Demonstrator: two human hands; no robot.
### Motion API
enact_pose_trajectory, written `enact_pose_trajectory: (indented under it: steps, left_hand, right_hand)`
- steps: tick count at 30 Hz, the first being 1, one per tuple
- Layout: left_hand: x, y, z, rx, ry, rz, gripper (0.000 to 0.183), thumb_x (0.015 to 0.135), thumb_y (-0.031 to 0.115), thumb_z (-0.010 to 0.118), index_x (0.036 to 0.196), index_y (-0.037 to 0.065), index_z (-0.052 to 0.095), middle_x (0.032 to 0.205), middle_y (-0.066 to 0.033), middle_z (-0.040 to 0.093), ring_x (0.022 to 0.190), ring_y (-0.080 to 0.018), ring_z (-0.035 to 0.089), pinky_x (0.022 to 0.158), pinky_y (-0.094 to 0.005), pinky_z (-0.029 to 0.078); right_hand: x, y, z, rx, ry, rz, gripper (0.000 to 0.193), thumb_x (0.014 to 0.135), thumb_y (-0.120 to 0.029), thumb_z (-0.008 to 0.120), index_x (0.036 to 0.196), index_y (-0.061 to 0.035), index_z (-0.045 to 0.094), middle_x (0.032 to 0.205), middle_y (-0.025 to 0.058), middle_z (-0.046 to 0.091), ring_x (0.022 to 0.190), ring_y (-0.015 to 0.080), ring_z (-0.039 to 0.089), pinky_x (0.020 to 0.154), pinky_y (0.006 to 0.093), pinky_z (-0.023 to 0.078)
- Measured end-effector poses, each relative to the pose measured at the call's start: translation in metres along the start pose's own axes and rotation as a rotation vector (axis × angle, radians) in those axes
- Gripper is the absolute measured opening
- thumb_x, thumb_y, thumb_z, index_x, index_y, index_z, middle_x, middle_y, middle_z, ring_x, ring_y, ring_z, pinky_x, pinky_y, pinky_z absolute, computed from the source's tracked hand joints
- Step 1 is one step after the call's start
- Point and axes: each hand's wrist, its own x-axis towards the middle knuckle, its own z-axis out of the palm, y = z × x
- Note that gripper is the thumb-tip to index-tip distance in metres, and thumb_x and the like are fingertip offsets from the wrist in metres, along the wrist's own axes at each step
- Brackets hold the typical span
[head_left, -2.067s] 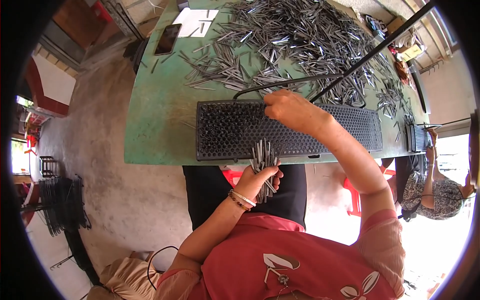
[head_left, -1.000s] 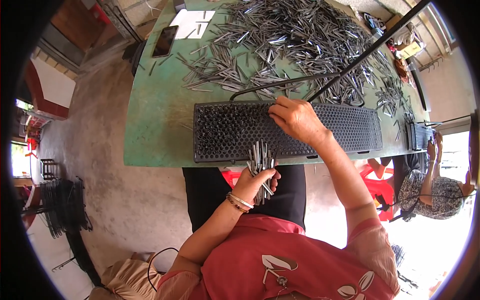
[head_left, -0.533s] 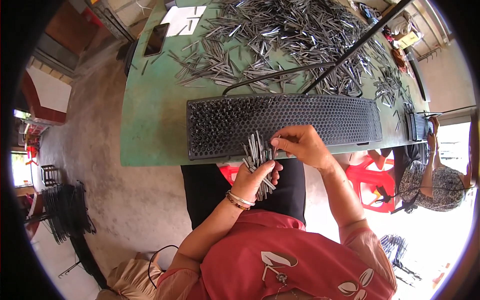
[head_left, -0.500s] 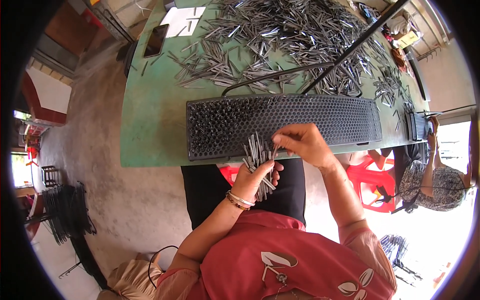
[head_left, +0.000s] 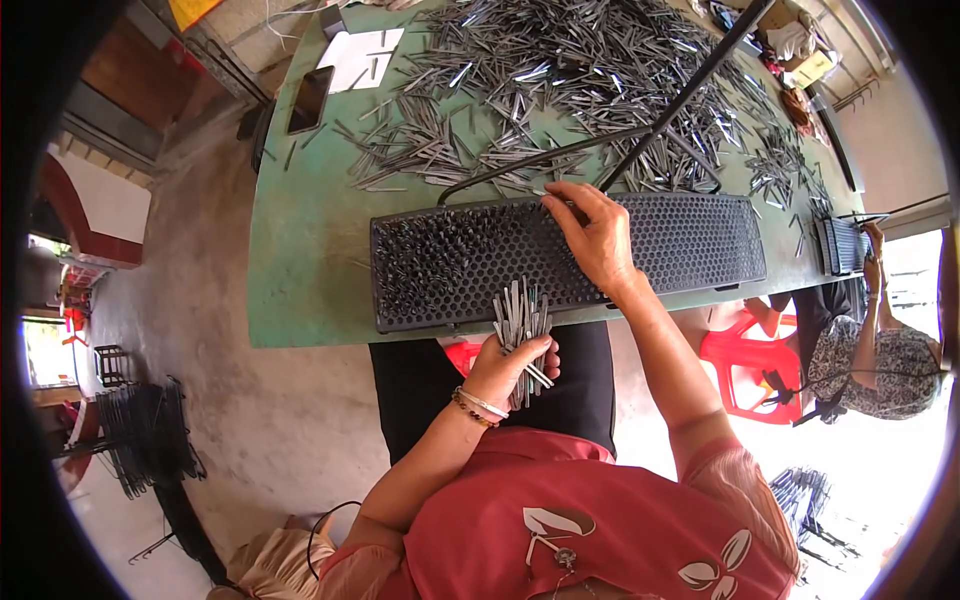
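A: What's in the left hand [head_left: 500, 370]?
B: It's clasped round a bunch of strips [head_left: 519, 312], thin and dark, thumb across the front, ends fanning upward. It sits just off the near edge of the tray [head_left: 690, 236]. There are 2 bands [head_left: 480, 405] at the wrist.
A: And the right hand [head_left: 601, 240]?
B: Well apart from the left, over the tray, fingertips by its far edge, thumb and forefinger near each other. I can't tell whether they pinch a strip.
A: How's the tray?
B: Long, black, full of small holes. Strips stand thickly in its left end; the right end shows bare holes. It lies along the near edge of the green table [head_left: 310, 255].
A: Past that?
B: A black bar [head_left: 690, 90] slants across a big loose pile [head_left: 590, 50]. Left of the pile lie 1 phone [head_left: 310, 100] and 1 white paper [head_left: 350, 62] with a few strips on it.
A: Further out?
B: At right, a co-worker [head_left: 870, 365] at a 2nd tray [head_left: 838, 247], near a red stool [head_left: 755, 355].
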Motion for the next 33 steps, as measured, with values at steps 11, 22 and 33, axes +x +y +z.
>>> enact_pose_trajectory:
  steps: [11,22,33]
  left_hand:
    - [0.0,0.005,-0.003,0.044,-0.107,-0.004,0.026,0.09,0.015,0.059,0.113,0.003,0.055,0.088,-0.0061,0.062,0.072,-0.0145,0.06,0.061,-0.0287,0.052]
    - [-0.004,0.004,0.008,0.027,-0.128,0.145,0.019,0.092,0.016,0.057,0.105,0.002,0.056,0.085,-0.0055,0.061,0.066,-0.0129,0.058,0.056,-0.0265,0.049]
    - [-0.002,0.004,0.006,0.024,-0.107,0.056,0.025,0.09,0.02,0.06,0.111,0.006,0.056,0.087,-0.0051,0.061,0.067,-0.012,0.057,0.056,-0.0257,0.049]
  right_hand:
    - [-0.009,0.006,0.01,-0.139,-0.083,-0.241,0.017,0.083,-0.009,0.066,0.098,-0.0004,0.066,0.09,0.0123,0.061,0.068,0.0211,0.06,0.06,0.0288,0.048]
    - [-0.037,-0.021,-0.027,0.472,-0.57,0.434,0.026,0.085,-0.022,0.069,0.088,0.0037,0.069,0.074,0.0071,0.065,0.065,0.0101,0.057,0.057,0.0252,0.045]
    - [-0.007,-0.02,-0.032,0.347,-0.098,0.494,0.027,0.089,-0.024,0.064,0.091,0.0028,0.067,0.062,-0.0007,0.056,0.053,0.0046,0.05,0.049,0.0203,0.039]
